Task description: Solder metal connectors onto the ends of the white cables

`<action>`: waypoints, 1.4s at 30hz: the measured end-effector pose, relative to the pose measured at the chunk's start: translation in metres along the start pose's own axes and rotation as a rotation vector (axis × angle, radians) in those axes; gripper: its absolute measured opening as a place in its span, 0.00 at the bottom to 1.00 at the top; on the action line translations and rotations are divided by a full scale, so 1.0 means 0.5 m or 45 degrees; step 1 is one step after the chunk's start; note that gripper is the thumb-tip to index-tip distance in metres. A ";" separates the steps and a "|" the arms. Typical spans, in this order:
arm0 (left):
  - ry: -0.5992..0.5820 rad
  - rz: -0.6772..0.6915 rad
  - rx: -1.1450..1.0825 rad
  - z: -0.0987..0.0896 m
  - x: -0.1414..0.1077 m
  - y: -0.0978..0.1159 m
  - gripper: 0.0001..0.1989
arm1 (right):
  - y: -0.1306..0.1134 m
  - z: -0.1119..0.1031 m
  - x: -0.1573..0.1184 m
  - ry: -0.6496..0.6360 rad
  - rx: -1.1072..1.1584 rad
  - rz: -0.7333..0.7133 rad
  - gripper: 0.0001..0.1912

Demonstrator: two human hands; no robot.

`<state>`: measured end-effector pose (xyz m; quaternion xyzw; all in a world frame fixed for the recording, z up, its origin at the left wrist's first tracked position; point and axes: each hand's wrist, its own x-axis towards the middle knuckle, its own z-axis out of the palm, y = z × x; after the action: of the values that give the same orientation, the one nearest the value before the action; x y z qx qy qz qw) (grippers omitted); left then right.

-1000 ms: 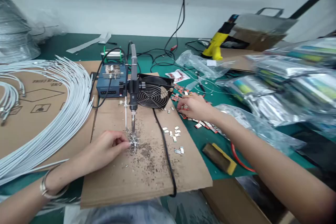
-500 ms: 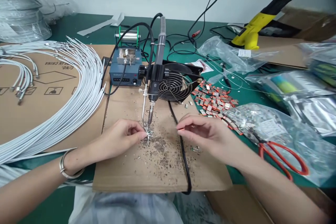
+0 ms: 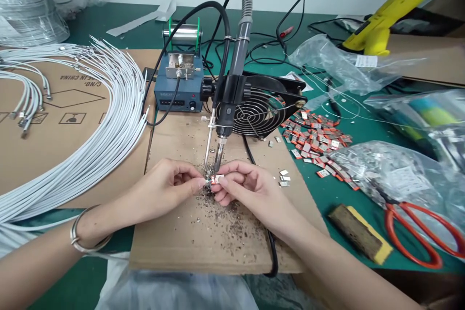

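Under the tip of the mounted soldering iron, my two hands meet over the cardboard sheet. My right hand pinches a small red-and-white piece between thumb and fingers. My left hand is closed in a pinch at the piece's left end; what it grips there is too small to make out. A thin solder feed tube ends beside the iron's tip. Dark crumbs of solder are scattered below the hands.
White cables lie coiled at left. Behind stand a blue soldering unit and a black fan. To the right are a pile of red-and-silver pieces, a plastic bag, red-handled scissors and a sponge.
My right hand has moved left to meet my left hand at the iron's tip, bringing the small red-and-white piece there. The camera view has shifted, and the sponge now shows.
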<state>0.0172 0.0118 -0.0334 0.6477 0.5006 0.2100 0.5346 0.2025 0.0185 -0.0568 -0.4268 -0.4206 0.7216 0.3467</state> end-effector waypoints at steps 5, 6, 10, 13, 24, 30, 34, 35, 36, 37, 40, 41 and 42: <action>0.037 -0.010 -0.004 -0.001 -0.001 0.004 0.11 | -0.005 0.002 -0.003 -0.003 -0.025 -0.016 0.11; 0.040 -0.015 -0.008 -0.002 -0.002 0.006 0.11 | -0.006 0.001 -0.003 -0.002 -0.028 -0.018 0.11; 0.038 -0.041 -0.016 -0.003 -0.001 0.010 0.10 | -0.005 -0.001 -0.003 0.005 -0.032 -0.019 0.11; 0.040 -0.041 0.014 -0.003 0.001 0.009 0.11 | -0.005 0.000 -0.003 0.009 -0.036 -0.004 0.11; 0.065 0.008 0.113 -0.008 0.001 0.010 0.10 | -0.010 0.002 -0.002 0.026 -0.054 0.015 0.12; 0.079 0.011 0.119 -0.006 0.002 0.010 0.10 | -0.007 -0.002 0.000 0.029 -0.052 0.015 0.11; 0.081 -0.007 0.120 -0.006 0.002 0.009 0.09 | -0.010 -0.003 -0.002 0.031 -0.068 0.017 0.11; 0.079 -0.010 0.119 -0.006 0.001 0.008 0.09 | -0.012 -0.003 -0.002 0.027 -0.068 0.014 0.11; 0.075 -0.011 0.117 -0.005 0.001 0.008 0.09 | -0.013 -0.003 -0.003 0.023 -0.067 0.009 0.11; 0.073 -0.013 0.118 -0.005 0.000 0.008 0.09 | -0.014 -0.003 -0.004 0.020 -0.066 0.004 0.11; 0.068 -0.012 0.113 -0.005 0.000 0.008 0.09 | -0.015 -0.004 -0.005 0.011 -0.055 -0.009 0.10; 0.067 -0.014 0.110 -0.005 0.000 0.008 0.09 | -0.015 -0.004 -0.005 0.007 -0.050 -0.015 0.10; 0.069 -0.018 0.109 -0.006 0.000 0.009 0.09 | -0.015 -0.004 -0.005 0.002 -0.043 -0.021 0.09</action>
<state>0.0166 0.0136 -0.0285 0.6605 0.5280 0.2023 0.4940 0.2065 0.0199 -0.0499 -0.4298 -0.4360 0.7110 0.3458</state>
